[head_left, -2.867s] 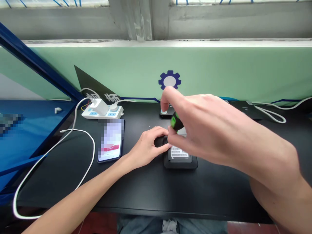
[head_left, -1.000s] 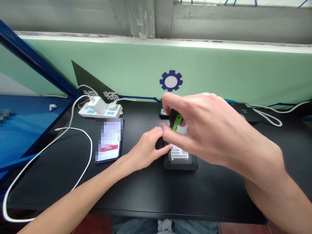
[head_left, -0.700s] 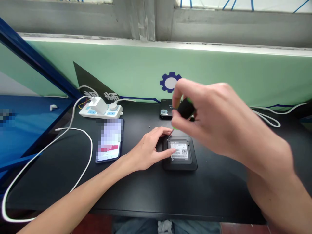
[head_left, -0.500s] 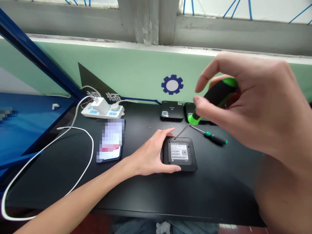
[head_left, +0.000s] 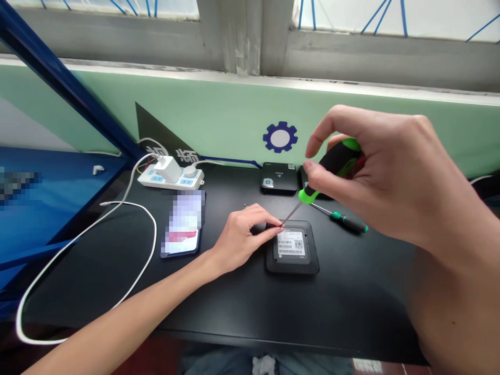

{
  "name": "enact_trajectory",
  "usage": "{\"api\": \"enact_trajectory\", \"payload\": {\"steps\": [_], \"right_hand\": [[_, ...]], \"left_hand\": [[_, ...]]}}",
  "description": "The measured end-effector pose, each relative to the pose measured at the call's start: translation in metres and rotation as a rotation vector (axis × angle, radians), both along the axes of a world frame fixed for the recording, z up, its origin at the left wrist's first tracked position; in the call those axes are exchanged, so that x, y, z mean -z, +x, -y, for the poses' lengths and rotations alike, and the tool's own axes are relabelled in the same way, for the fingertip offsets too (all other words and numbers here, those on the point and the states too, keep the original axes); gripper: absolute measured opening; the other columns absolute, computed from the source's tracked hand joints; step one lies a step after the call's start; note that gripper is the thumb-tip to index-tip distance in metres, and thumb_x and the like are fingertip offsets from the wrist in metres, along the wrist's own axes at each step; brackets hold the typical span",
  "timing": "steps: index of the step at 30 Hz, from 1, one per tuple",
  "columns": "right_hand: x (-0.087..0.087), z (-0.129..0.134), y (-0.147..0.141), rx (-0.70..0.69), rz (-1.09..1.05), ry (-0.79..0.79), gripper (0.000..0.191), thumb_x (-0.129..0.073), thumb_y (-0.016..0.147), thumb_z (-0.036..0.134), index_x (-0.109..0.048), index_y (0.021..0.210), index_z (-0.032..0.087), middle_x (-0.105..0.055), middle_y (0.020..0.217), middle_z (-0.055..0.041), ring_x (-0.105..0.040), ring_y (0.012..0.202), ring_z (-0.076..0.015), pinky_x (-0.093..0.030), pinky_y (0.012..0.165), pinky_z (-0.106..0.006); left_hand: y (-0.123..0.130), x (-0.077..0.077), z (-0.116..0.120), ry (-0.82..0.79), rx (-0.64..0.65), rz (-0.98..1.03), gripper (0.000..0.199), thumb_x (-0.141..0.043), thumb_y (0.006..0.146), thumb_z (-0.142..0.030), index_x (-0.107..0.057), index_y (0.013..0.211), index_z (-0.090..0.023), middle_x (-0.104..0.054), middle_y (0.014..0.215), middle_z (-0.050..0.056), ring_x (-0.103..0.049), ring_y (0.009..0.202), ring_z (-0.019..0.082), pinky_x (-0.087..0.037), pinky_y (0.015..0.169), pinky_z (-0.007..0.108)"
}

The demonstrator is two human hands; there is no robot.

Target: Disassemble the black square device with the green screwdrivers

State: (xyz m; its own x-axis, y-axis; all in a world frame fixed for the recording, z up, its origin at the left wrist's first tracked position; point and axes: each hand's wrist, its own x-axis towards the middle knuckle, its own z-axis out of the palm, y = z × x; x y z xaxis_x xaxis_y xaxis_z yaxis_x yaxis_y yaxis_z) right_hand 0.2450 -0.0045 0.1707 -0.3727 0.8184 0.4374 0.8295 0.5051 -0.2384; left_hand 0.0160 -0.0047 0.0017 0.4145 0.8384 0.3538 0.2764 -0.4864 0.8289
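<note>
A black box-shaped device (head_left: 313,260) with a white printed label lies flat on the black desk. My right hand (head_left: 386,161) is closed round the black and green handle of a screwdriver (head_left: 332,166), which slants down to the left. Its tip reaches the device's upper left corner. There the thumb and fingertips of my left hand (head_left: 244,234) are pinched together around the tip. Whether a small part sits between them is hidden. Behind my right hand lies a second screwdriver (head_left: 347,222) with a dark green and black handle.
Two black boxes, one of them this box (head_left: 278,179), stand against the green panel (head_left: 219,114). A phone (head_left: 182,224) lies left of my left hand. Behind it is a white power strip (head_left: 172,179) with a charger, whose white cable (head_left: 154,229) loops over the desk's left side.
My left hand has let go of the device's sides and now pinches at the screwdriver tip over the corner. My right hand, with the screwdriver, has shifted slightly left and lower.
</note>
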Motion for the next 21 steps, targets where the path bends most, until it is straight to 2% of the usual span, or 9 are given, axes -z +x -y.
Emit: {"api": "enact_trajectory", "payload": {"steps": [3,6,12,15,18,21], "right_hand": [[-0.002,-0.001,0.002,0.002,-0.014,0.005,0.002,-0.069,0.1,0.023,-0.069,0.1,0.025,-0.06,0.063,0.0059,-0.056,0.051,-0.0153,-0.046,0.069,-0.038],[-0.006,-0.002,0.007,0.011,0.005,0.068,0.002,-0.068,0.101,0.023,-0.069,0.099,0.025,-0.068,0.071,0.0024,-0.062,0.057,-0.0181,-0.047,0.074,-0.04],[-0.01,-0.002,0.015,0.044,0.036,0.122,0.007,-0.067,0.105,0.027,-0.072,0.101,0.026,-0.073,0.081,-0.0022,-0.062,0.066,-0.0203,-0.046,0.083,-0.046],[-0.01,-0.002,0.016,0.064,0.067,0.11,0.014,-0.06,0.11,0.028,-0.072,0.103,0.029,-0.072,0.081,-0.0039,-0.063,0.069,-0.0216,-0.044,0.085,-0.046],[-0.009,-0.004,0.016,0.045,0.054,0.112,0.015,-0.061,0.109,0.03,-0.072,0.099,0.031,-0.067,0.073,-0.0019,-0.061,0.066,-0.0224,-0.047,0.086,-0.047],[-0.008,-0.005,0.018,0.022,0.029,0.127,0.015,-0.063,0.108,0.034,-0.073,0.098,0.031,-0.065,0.069,-0.0004,-0.06,0.063,-0.0236,-0.046,0.087,-0.048]], "left_hand": [[-0.001,0.001,-0.001,-0.019,-0.073,-0.024,0.006,-0.084,0.105,-0.026,-0.088,0.1,-0.025,-0.088,0.101,0.003,-0.08,0.095,0.024,-0.06,0.089,0.037],[-0.005,-0.001,-0.005,-0.038,-0.207,-0.037,0.006,-0.084,0.104,-0.029,-0.089,0.103,-0.026,-0.088,0.101,0.002,-0.079,0.088,0.022,-0.061,0.084,0.035],[-0.016,-0.007,-0.018,-0.038,-0.432,-0.025,0.009,-0.086,0.102,-0.034,-0.09,0.105,-0.027,-0.089,0.103,0.002,-0.082,0.095,0.024,-0.065,0.095,0.038],[-0.019,-0.008,-0.024,-0.082,-0.442,0.022,0.013,-0.088,0.1,-0.037,-0.09,0.103,-0.025,-0.09,0.103,0.002,-0.084,0.095,0.024,-0.066,0.095,0.037],[-0.021,-0.007,-0.027,-0.134,-0.4,0.053,0.021,-0.088,0.1,-0.041,-0.092,0.113,-0.024,-0.091,0.108,0.004,-0.085,0.095,0.025,-0.067,0.094,0.036],[-0.021,-0.005,-0.026,-0.092,-0.401,-0.005,0.022,-0.084,0.103,-0.039,-0.093,0.118,-0.026,-0.092,0.113,0.003,-0.086,0.097,0.024,-0.066,0.094,0.036]]}}
